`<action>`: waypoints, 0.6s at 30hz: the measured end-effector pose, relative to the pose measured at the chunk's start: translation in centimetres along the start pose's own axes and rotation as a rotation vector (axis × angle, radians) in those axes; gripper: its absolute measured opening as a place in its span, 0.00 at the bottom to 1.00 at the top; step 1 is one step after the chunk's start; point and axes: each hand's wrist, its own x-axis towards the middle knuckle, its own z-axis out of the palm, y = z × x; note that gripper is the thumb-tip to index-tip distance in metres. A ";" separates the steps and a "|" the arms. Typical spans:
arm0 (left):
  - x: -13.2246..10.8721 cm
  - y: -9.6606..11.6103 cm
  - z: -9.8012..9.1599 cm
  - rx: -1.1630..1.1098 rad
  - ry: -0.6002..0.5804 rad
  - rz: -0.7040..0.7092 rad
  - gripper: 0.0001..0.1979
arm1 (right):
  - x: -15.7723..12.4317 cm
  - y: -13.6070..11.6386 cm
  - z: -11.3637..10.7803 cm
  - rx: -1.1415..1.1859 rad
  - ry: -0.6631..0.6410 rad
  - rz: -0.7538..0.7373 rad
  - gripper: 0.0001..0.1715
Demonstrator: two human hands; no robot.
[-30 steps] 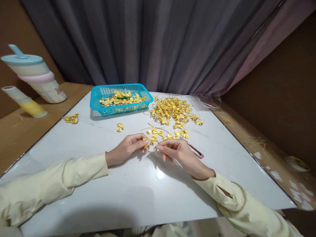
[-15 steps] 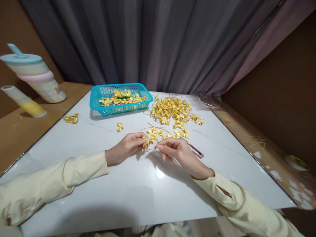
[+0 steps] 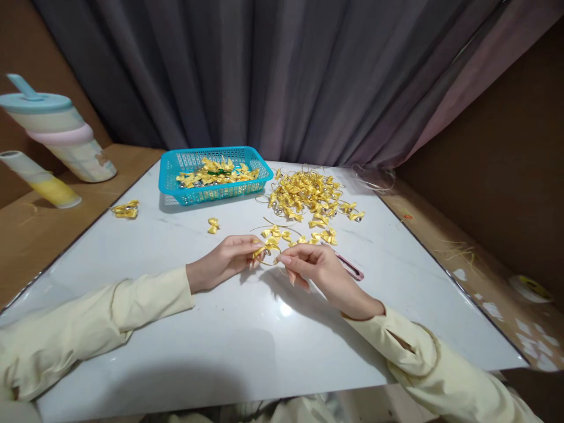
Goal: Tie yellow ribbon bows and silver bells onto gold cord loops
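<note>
Little changes: nearer the person than the blue basket [image 3: 170,191], the left hand [image 3: 224,258] still pinches a yellow bow [image 3: 272,242], and the right hand [image 3: 319,270] keeps hold of its cord loop [image 3: 268,264]; apparently this piece remains unfinished.

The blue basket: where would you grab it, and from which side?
Probably by the rim at both short ends, from left and right: it's a solid band topping perforated walls. The right end sits close to a pile of yellow bows.
</note>
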 end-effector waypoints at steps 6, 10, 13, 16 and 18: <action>-0.3 -0.2 0.1 0.209 0.062 0.121 0.10 | -0.7 -0.1 0.7 -0.137 0.017 -0.077 0.14; -0.7 -0.3 0.4 0.419 0.180 0.283 0.12 | -1.2 0.4 1.1 -0.509 0.164 -0.335 0.10; -0.8 -0.4 0.5 0.499 0.282 0.389 0.12 | -1.2 0.9 1.2 -0.664 0.274 -0.430 0.10; -0.8 -0.5 0.5 0.549 0.325 0.460 0.12 | -1.1 1.0 1.2 -0.585 0.323 -0.389 0.10; -0.8 -0.6 0.4 0.560 0.328 0.479 0.12 | -1.1 1.0 1.2 -0.491 0.317 -0.402 0.09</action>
